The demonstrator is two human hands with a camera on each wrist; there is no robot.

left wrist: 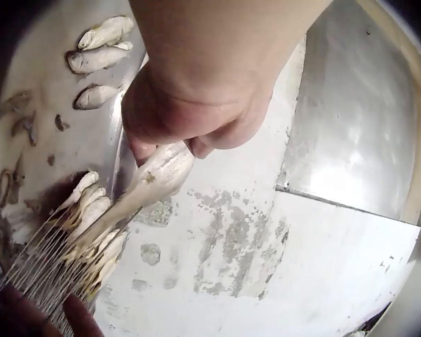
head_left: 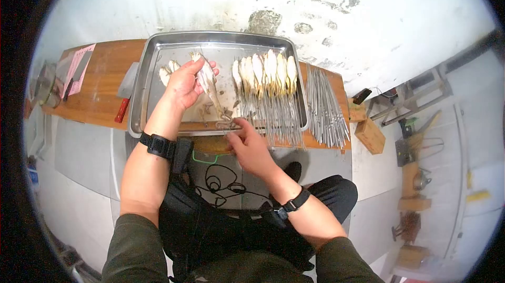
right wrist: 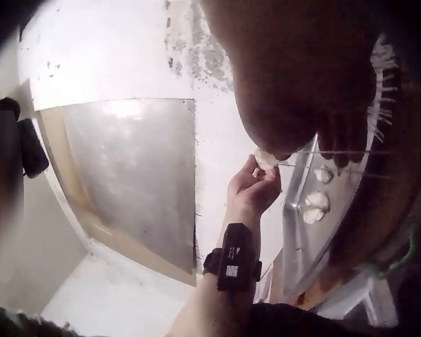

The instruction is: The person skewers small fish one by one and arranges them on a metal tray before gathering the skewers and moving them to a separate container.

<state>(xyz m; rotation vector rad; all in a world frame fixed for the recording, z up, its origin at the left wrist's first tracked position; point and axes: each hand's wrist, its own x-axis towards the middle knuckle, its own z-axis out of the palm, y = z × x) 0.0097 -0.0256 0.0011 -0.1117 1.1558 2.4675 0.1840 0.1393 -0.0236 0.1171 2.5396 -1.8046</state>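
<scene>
My left hand (head_left: 184, 86) grips a small pale fish (head_left: 208, 79) above the metal tray (head_left: 138, 88), its tail slanting down toward my right hand. Close by the tail, my right hand (head_left: 247, 147) has its fingers bent around thin metal skewers (right wrist: 368, 152), which run toward the fish in the right wrist view. The skewer tips are hidden at the fish. Several skewered fish (head_left: 271, 70) lie side by side in the tray's right half. Loose fish (left wrist: 98, 97) lie at its left, and dark scraps (head_left: 225, 121) sit near the front.
A heap of bare skewers (head_left: 327, 109) lies right of the tray on the wooden table (head_left: 105, 88). Left of the tray is a red-handled knife (head_left: 121, 110); another knife rests on pink paper (head_left: 87, 54). A stained wall (head_left: 210, 4) rises behind. Black cable (head_left: 215, 183) coils below.
</scene>
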